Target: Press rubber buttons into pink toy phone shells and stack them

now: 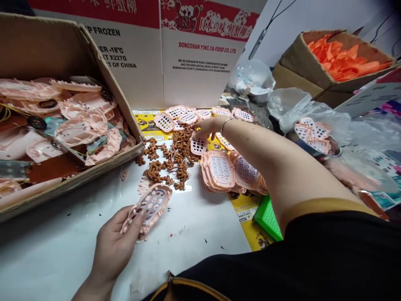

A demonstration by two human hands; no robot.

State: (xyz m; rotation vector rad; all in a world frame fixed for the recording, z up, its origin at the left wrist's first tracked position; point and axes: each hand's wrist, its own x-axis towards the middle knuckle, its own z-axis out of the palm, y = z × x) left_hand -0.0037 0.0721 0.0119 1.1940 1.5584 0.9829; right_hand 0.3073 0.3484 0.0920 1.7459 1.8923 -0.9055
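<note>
My left hand (120,236) is closed around a pink plastic panel (153,202) with rows of holes, held tilted over the white table, its thumb on the panel's face. Farther out, my right hand (206,126) reaches over loose pink panels, its fingers bent down at the edge of a panel (198,145); its fingertips are partly hidden, so its grip is unclear. Small brown pieces (178,154) lie heaped between the hands. Stacked pink panels (218,169) stand beneath my right forearm. More panels (177,112) lie along the back.
A cardboard box (125,121) of pink shells and wired parts fills the left side. White printed cartons (194,79) stand behind. On the right are a metal bowl (335,148) of panels, a green basket (269,217) and a box (322,75) of orange parts.
</note>
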